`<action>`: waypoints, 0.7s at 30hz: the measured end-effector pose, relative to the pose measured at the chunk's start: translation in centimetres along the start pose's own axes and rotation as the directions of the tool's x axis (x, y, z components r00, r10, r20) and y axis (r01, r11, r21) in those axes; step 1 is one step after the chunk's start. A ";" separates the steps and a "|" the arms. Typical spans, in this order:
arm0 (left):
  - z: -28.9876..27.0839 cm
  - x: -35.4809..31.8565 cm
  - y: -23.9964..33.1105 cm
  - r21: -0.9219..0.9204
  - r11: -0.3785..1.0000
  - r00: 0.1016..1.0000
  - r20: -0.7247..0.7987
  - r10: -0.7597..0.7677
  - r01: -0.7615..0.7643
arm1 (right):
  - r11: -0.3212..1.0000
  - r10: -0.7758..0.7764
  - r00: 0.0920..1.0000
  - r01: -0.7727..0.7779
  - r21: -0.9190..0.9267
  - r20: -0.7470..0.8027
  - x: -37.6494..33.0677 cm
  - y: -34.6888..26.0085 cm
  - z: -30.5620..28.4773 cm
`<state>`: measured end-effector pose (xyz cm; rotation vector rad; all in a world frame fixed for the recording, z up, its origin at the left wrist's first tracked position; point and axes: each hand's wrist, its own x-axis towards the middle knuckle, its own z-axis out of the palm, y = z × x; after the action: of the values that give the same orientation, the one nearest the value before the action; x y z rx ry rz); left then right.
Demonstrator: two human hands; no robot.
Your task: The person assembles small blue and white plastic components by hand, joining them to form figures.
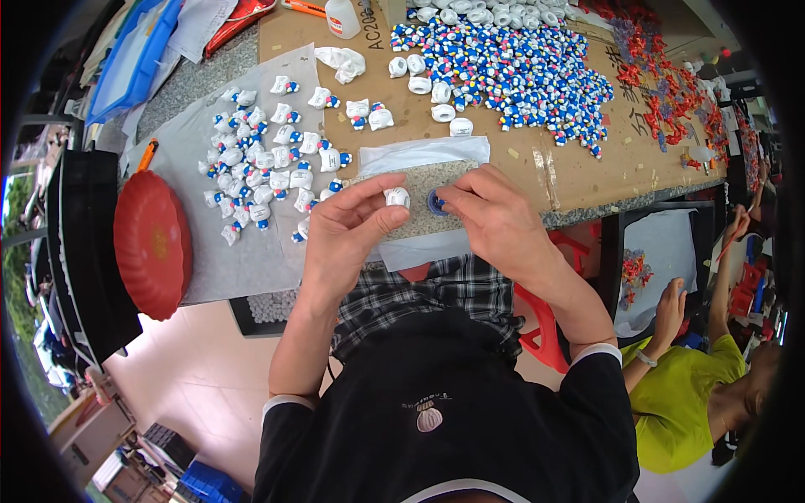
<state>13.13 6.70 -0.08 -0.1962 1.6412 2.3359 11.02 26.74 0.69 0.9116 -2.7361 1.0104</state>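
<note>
Between the thumb and fingers of my left hand (348, 220) is a small white figurine head (397, 197), held above a speckled stone slab (423, 175). The fingers of my right hand (503, 220) are pinched together at a small round blue cap (435, 202) on the slab. Whatever lies between those fingertips is hidden. Left of my hands, white figurine heads joined to blue bodies (251, 159) lie on white paper (272, 84). Several loose white heads (442, 112) rest beyond the slab.
A heap of small blue figurine bodies (511, 75) covers the far cardboard (352, 126). A red scalloped bowl (153, 243) stands at the left edge, and a white bottle (342, 18) at the back. On the right, a person in a yellow-green shirt (683, 402) sits near red pieces (635, 272).
</note>
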 end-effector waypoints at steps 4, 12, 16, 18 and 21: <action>-0.1 -0.2 -0.7 -0.050 0.999 1.000 -0.012 -0.005 0.005 | 0.998 0.049 0.999 -0.048 0.046 -0.013 -0.1 -0.7 0.0; 1.1 0.0 -1.8 -0.121 0.993 1.000 0.002 -0.011 0.011 | 0.655 0.401 0.916 -0.286 0.699 -0.001 -0.9 -0.5 -0.5; 1.8 0.2 -2.0 -0.167 0.986 1.000 0.029 0.004 0.001 | 0.607 0.403 0.915 -0.291 0.739 0.029 -1.0 -1.0 -0.1; 1.9 0.2 -2.3 -0.193 0.980 0.998 0.035 0.053 -0.045 | 0.653 0.386 0.922 -0.272 0.707 -0.002 -0.8 -1.3 0.2; 2.0 0.0 -2.6 -0.199 0.977 0.994 0.050 0.092 -0.081 | 0.613 0.399 0.917 -0.252 0.749 -0.018 -1.2 -1.4 0.8</action>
<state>13.96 9.38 -1.71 -0.0960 1.4174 2.5443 12.89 26.02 0.51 0.2942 -2.3428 2.2483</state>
